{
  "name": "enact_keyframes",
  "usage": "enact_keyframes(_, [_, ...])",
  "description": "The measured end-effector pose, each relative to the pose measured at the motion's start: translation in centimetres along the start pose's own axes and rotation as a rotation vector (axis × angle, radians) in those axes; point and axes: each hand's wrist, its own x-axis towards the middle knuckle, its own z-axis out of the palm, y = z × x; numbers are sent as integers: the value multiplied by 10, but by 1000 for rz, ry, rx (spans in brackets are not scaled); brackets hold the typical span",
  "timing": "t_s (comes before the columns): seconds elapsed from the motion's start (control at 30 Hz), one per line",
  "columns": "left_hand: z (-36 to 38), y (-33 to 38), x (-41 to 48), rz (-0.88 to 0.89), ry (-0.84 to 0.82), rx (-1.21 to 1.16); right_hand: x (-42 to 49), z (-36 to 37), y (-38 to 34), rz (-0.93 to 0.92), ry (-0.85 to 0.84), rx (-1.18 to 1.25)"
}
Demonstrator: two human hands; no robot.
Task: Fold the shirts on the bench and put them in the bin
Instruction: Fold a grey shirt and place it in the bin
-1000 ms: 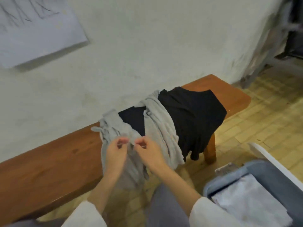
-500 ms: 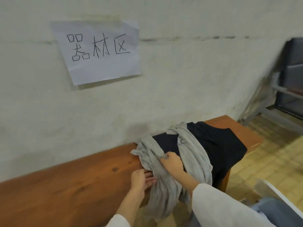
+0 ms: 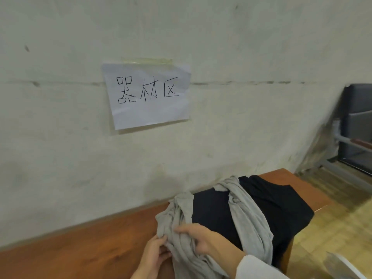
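Two shirts lie near the right end of the wooden bench (image 3: 80,248): a crumpled grey shirt (image 3: 247,218), soft and ropy, is draped across a flat black shirt (image 3: 281,206) and hangs over the front edge. The left hand (image 3: 155,253) pinches its bunched left edge; the right hand (image 3: 203,238) apparently grips the folds alongside. Smooth bare wood extends leftward.

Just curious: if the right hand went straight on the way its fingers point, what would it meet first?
More of the grey shirt it holds, bunched just ahead of the right hand; beyond that, probably the bare wooden bench.
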Motion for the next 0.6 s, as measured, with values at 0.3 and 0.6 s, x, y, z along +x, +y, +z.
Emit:
enact_keyframes(0.3, [-25,8,-12,238,250,135,-35,52,-13,-314,38,-354])
enact_keyframes(0.6, [-61,35,-56,58,-14,-165,-29,107,-8,-402,-77,-339])
